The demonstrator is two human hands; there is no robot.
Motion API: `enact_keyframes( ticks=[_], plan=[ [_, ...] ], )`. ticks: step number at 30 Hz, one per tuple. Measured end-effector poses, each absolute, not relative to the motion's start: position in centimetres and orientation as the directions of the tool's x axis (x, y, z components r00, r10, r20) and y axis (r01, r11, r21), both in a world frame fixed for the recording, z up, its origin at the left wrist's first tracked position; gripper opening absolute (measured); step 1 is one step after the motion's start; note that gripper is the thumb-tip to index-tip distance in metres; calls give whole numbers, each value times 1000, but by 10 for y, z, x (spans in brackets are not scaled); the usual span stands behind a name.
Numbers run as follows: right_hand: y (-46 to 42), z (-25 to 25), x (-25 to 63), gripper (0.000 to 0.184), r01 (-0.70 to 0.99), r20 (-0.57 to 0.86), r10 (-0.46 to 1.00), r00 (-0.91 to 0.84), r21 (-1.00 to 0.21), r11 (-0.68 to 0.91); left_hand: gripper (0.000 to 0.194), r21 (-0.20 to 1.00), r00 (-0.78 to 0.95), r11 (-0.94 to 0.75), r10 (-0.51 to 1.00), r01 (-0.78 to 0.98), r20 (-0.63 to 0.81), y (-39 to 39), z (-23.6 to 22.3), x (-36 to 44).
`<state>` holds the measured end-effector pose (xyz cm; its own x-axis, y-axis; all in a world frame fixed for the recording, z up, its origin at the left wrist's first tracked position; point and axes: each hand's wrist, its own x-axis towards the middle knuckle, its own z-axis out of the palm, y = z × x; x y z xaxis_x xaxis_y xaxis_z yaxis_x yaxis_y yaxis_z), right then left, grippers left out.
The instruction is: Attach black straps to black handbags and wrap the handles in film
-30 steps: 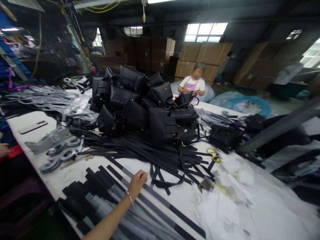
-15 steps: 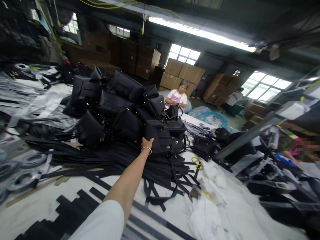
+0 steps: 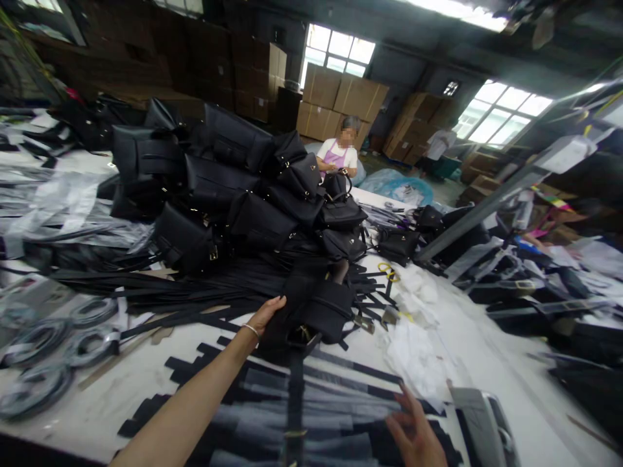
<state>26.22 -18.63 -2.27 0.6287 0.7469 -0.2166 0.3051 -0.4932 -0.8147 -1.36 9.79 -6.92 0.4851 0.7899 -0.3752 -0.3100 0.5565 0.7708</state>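
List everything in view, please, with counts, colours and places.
Nearest bag: one, black, picture centre
Piled bags: many, black, behind it
Straps: many, black, before the pile
Strips: many, black and grey, table front
Coils: several, grey, table left
Scissors: one, yellow handles, right of straps
Crumpled material: one heap, white, table right
Table: one, white, foreground
Co-workers: at least two, white tops, background
Boxes: many, brown, background
Windows: several, bright, back wall
Left hand: one, bare, at nearest bag
Right hand: one, bare, over strips
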Motion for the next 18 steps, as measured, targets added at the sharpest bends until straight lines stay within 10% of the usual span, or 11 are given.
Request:
enact_keyframes(
  ticks=[3, 13, 18],
  plan=[
    [-148, 1, 255, 71, 471, 20, 815, 579, -824, -314, 34, 705, 617, 658, 678, -266, -399, 55, -77, -22],
    [-116, 78, 192, 70, -158, -304, 853, 424, -952, -261, 48, 483, 536, 632, 773, -606, -338, 12, -84, 14],
    [-92, 52, 198, 100, 166, -202, 790, 579, -919, -356, 57, 452, 442, 553, 833, -700, -334, -6, -99, 53]
  ],
)
